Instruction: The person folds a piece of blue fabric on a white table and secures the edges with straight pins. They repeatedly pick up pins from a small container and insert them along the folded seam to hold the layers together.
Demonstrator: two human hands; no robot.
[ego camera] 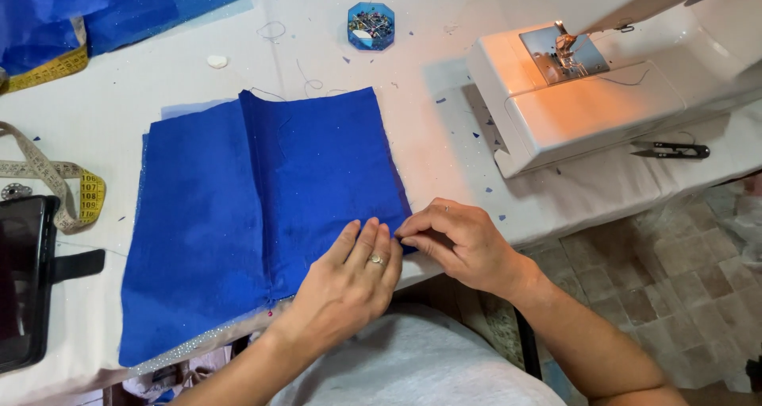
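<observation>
A folded piece of royal blue fabric [254, 207] lies flat on the white table [143, 80], with a seam line running down its middle. My left hand [349, 283], wearing a ring, presses flat on the fabric's near right corner with its fingers together. Right beside it, my right hand [460, 243] pinches the fabric's right edge between thumb and fingertips. The two hands almost touch at the fingertips.
A white sewing machine [587, 96] with its lamp lit stands at the right. Small black thread snips [675, 150] lie beside it. A blue pin box [371, 25] sits at the back, a yellow tape measure [79, 196] and a dark phone [24, 279] at the left, more blue cloth [95, 9] at the back left.
</observation>
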